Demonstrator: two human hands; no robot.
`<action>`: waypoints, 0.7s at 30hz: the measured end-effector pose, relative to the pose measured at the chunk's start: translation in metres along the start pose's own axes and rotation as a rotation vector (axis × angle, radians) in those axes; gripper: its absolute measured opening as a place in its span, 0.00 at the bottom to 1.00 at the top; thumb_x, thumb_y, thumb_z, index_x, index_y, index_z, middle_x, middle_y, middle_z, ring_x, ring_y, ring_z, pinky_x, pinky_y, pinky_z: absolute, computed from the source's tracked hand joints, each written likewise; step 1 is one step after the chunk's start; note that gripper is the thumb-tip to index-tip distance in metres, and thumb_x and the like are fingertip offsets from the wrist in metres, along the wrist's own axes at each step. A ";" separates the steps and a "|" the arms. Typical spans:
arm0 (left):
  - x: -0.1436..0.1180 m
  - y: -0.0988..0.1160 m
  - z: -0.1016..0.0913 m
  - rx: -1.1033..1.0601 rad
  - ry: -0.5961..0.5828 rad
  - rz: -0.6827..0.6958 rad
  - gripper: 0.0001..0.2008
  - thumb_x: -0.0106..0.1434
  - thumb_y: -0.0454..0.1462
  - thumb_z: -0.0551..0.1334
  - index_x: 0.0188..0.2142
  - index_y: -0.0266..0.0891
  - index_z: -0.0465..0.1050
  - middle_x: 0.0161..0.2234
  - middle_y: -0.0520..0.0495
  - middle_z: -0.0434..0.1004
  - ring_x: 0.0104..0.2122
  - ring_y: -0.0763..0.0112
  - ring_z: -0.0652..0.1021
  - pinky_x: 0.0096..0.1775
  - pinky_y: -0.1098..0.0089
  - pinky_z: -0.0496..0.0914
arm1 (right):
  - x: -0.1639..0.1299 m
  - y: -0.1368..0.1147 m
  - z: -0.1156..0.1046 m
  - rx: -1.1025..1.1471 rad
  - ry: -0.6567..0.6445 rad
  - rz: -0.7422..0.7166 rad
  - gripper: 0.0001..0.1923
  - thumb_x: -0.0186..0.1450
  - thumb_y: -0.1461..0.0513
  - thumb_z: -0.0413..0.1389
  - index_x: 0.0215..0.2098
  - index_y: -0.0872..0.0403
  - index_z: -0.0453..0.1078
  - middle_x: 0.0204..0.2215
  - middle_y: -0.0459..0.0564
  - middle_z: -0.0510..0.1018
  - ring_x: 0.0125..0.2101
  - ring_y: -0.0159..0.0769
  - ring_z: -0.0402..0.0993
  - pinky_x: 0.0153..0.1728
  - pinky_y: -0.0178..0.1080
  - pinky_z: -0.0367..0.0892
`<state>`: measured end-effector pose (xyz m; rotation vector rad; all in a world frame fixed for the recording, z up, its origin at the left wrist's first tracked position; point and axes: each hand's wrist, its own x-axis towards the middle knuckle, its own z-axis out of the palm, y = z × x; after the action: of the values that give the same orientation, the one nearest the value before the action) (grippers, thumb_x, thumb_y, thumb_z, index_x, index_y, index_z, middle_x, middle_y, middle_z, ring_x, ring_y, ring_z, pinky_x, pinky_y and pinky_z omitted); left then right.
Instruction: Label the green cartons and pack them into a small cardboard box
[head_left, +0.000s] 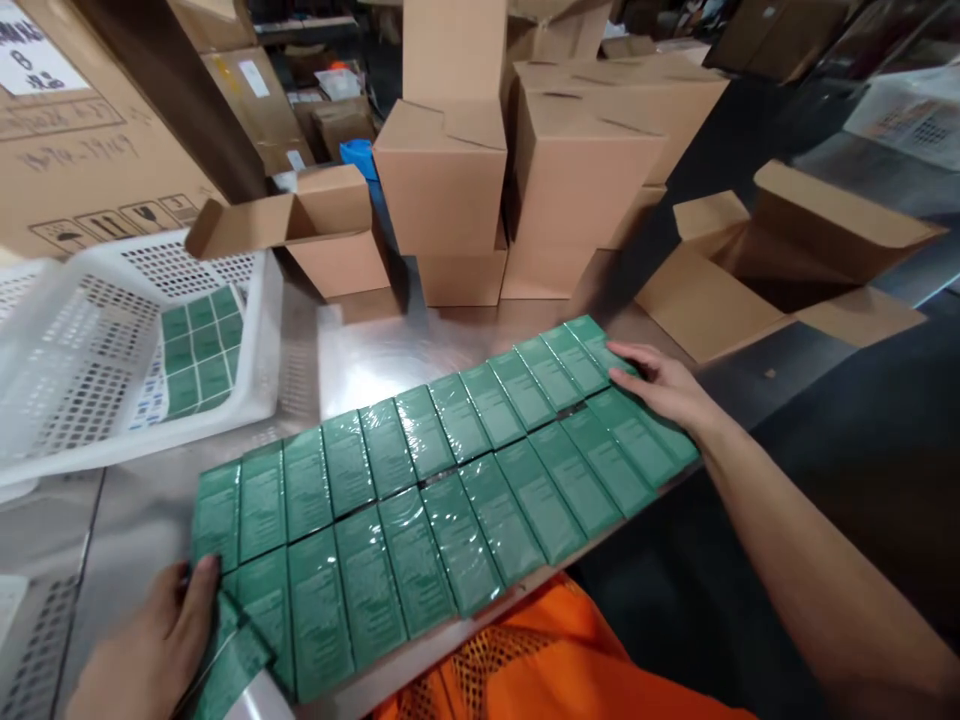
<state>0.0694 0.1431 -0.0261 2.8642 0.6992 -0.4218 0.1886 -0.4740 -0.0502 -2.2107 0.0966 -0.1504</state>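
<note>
Two long rows of small green boxes (420,480), shiny with clear wrap, lie side by side across the steel table's front edge, slanting up to the right. At their right end my right hand (664,385) grips the last boxes, thumb and fingers against the end. My left hand (161,630) is closed on the lower left corner, its thumb beside a green box (232,650) that is tilted and out of line with the rows. A whitish strip (259,700) crosses this tilted box. Some fingers of both hands are hidden.
A white perforated basket (270,350) at left holds more green boxes (202,350). Open cartons stand behind the rows, one small (345,265) and one at right (780,270). Taller cartons (442,190) fill the middle back. The steel table (375,350) shines between.
</note>
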 end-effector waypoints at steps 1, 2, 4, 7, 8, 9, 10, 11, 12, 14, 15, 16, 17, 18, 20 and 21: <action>-0.001 0.004 -0.003 0.043 -0.025 -0.016 0.24 0.67 0.54 0.43 0.41 0.42 0.67 0.31 0.38 0.78 0.30 0.46 0.79 0.34 0.57 0.69 | -0.001 -0.004 0.001 0.034 -0.001 0.020 0.34 0.56 0.38 0.61 0.53 0.49 0.74 0.56 0.55 0.74 0.57 0.54 0.68 0.62 0.54 0.60; -0.003 0.007 -0.006 0.078 -0.049 -0.028 0.25 0.67 0.54 0.41 0.42 0.41 0.67 0.34 0.36 0.79 0.33 0.45 0.80 0.36 0.57 0.70 | -0.002 -0.008 0.003 0.070 -0.005 0.046 0.35 0.55 0.38 0.62 0.52 0.49 0.75 0.56 0.55 0.74 0.56 0.54 0.69 0.60 0.54 0.62; -0.007 0.010 -0.016 0.125 -0.086 -0.045 0.26 0.67 0.53 0.39 0.43 0.40 0.67 0.38 0.33 0.80 0.37 0.45 0.80 0.39 0.56 0.71 | -0.006 -0.018 0.008 0.128 -0.023 0.093 0.36 0.53 0.38 0.63 0.52 0.49 0.74 0.55 0.55 0.74 0.55 0.55 0.70 0.58 0.54 0.64; -0.009 0.004 -0.029 0.184 -0.095 -0.123 0.30 0.68 0.53 0.36 0.44 0.38 0.68 0.41 0.30 0.79 0.40 0.42 0.80 0.41 0.54 0.71 | -0.014 -0.033 0.025 0.160 -0.036 0.119 0.35 0.54 0.40 0.64 0.53 0.49 0.74 0.53 0.56 0.75 0.53 0.53 0.72 0.55 0.51 0.67; -0.009 -0.002 -0.031 0.197 -0.087 -0.149 0.31 0.68 0.53 0.35 0.44 0.38 0.69 0.42 0.29 0.79 0.41 0.42 0.80 0.41 0.54 0.71 | -0.018 -0.039 0.033 0.161 -0.040 0.116 0.34 0.55 0.41 0.64 0.53 0.48 0.74 0.53 0.56 0.74 0.52 0.52 0.73 0.54 0.49 0.68; -0.008 -0.010 -0.033 0.210 -0.075 -0.172 0.31 0.69 0.53 0.35 0.45 0.37 0.69 0.42 0.29 0.80 0.41 0.42 0.80 0.41 0.54 0.71 | -0.021 -0.044 0.041 0.155 -0.045 0.108 0.33 0.55 0.42 0.64 0.53 0.49 0.73 0.53 0.56 0.74 0.51 0.51 0.74 0.53 0.47 0.69; -0.006 -0.019 -0.034 0.222 -0.063 -0.191 0.31 0.69 0.52 0.36 0.46 0.37 0.70 0.42 0.30 0.80 0.41 0.42 0.80 0.41 0.54 0.71 | -0.024 -0.049 0.050 0.141 -0.047 0.098 0.32 0.56 0.43 0.63 0.54 0.49 0.73 0.52 0.57 0.74 0.50 0.49 0.74 0.51 0.46 0.69; -0.004 -0.029 -0.035 0.230 -0.054 -0.203 0.31 0.69 0.52 0.36 0.47 0.36 0.71 0.42 0.31 0.80 0.42 0.43 0.80 0.41 0.54 0.71 | -0.026 -0.054 0.058 0.120 -0.049 0.086 0.31 0.57 0.44 0.63 0.54 0.49 0.73 0.52 0.58 0.74 0.49 0.49 0.74 0.50 0.45 0.69; -0.003 -0.039 -0.035 0.233 -0.045 -0.217 0.30 0.70 0.51 0.37 0.47 0.36 0.71 0.42 0.31 0.80 0.42 0.43 0.80 0.42 0.55 0.71 | -0.028 -0.059 0.066 0.089 -0.049 0.070 0.29 0.58 0.46 0.62 0.54 0.50 0.73 0.52 0.59 0.74 0.48 0.48 0.75 0.49 0.44 0.69; 0.000 -0.055 -0.035 0.226 -0.027 -0.238 0.30 0.70 0.51 0.38 0.48 0.37 0.71 0.43 0.32 0.80 0.44 0.44 0.79 0.43 0.55 0.70 | -0.030 -0.066 0.079 -0.001 -0.047 0.023 0.27 0.60 0.47 0.61 0.54 0.50 0.73 0.51 0.59 0.74 0.49 0.48 0.74 0.49 0.44 0.68; 0.001 -0.061 -0.034 0.213 -0.019 -0.241 0.30 0.70 0.51 0.38 0.48 0.36 0.71 0.44 0.31 0.80 0.45 0.44 0.79 0.43 0.56 0.70 | -0.030 -0.068 0.084 -0.056 -0.045 -0.005 0.27 0.61 0.48 0.61 0.54 0.50 0.73 0.51 0.59 0.74 0.50 0.48 0.74 0.50 0.45 0.68; 0.002 -0.065 -0.034 0.197 -0.012 -0.241 0.30 0.70 0.50 0.38 0.49 0.36 0.71 0.45 0.31 0.80 0.46 0.44 0.79 0.43 0.56 0.70 | -0.029 -0.069 0.088 -0.117 -0.044 -0.032 0.27 0.61 0.48 0.60 0.55 0.51 0.72 0.52 0.60 0.74 0.51 0.49 0.73 0.51 0.45 0.67; 0.001 -0.067 -0.033 0.182 -0.004 -0.241 0.30 0.70 0.50 0.38 0.50 0.36 0.71 0.45 0.30 0.79 0.46 0.44 0.78 0.44 0.56 0.70 | -0.029 -0.070 0.091 -0.179 -0.045 -0.055 0.27 0.62 0.48 0.59 0.56 0.51 0.71 0.53 0.60 0.73 0.52 0.49 0.72 0.53 0.46 0.66; 0.000 -0.066 -0.033 0.169 0.006 -0.242 0.30 0.70 0.50 0.38 0.50 0.36 0.71 0.46 0.30 0.79 0.47 0.44 0.78 0.45 0.55 0.69 | -0.028 -0.071 0.093 -0.235 -0.052 -0.072 0.28 0.63 0.48 0.57 0.57 0.51 0.71 0.53 0.61 0.73 0.53 0.49 0.71 0.54 0.46 0.65; -0.008 -0.061 -0.032 0.153 0.052 -0.249 0.30 0.71 0.49 0.38 0.53 0.35 0.71 0.48 0.30 0.77 0.47 0.43 0.77 0.45 0.54 0.68 | -0.031 -0.077 0.093 -0.356 -0.059 -0.106 0.31 0.65 0.46 0.54 0.60 0.55 0.68 0.56 0.64 0.71 0.57 0.52 0.68 0.56 0.49 0.63; -0.014 -0.057 -0.033 0.150 0.099 -0.272 0.31 0.71 0.49 0.38 0.55 0.35 0.70 0.50 0.30 0.76 0.47 0.42 0.77 0.44 0.53 0.68 | -0.034 -0.084 0.093 -0.430 -0.035 -0.132 0.34 0.66 0.44 0.52 0.61 0.57 0.66 0.58 0.67 0.68 0.59 0.56 0.65 0.58 0.52 0.61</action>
<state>0.0379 0.1944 0.0040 2.9538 1.1279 -0.3849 0.1695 -0.3460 -0.0412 -2.6487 -0.0411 -0.1762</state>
